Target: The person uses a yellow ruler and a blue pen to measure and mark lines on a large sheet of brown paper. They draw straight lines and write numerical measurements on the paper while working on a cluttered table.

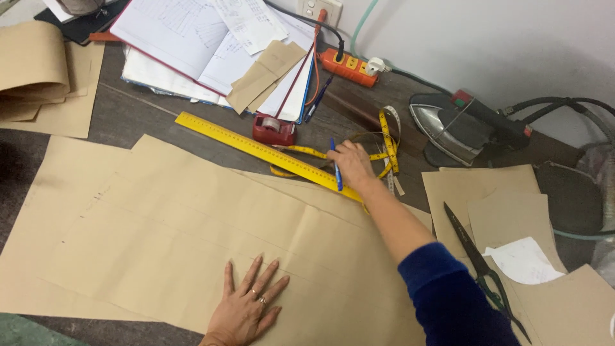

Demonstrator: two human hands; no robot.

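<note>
Left hand [245, 306] lies flat on the brown pattern paper [160, 237]. Beyond the paper's far edge, the right hand [349, 163], holding a blue pen [336, 168], touches the yellow ruler [266, 152].

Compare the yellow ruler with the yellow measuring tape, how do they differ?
The yellow ruler is rigid and straight, lying diagonally at the brown paper's edge; the measuring tape is soft and looped in curves. The ruler is broad, the tape narrow. The right hand, holding a blue pen, rests at the ruler's end, beside the tape. Both are yellow with marked scales.
</note>
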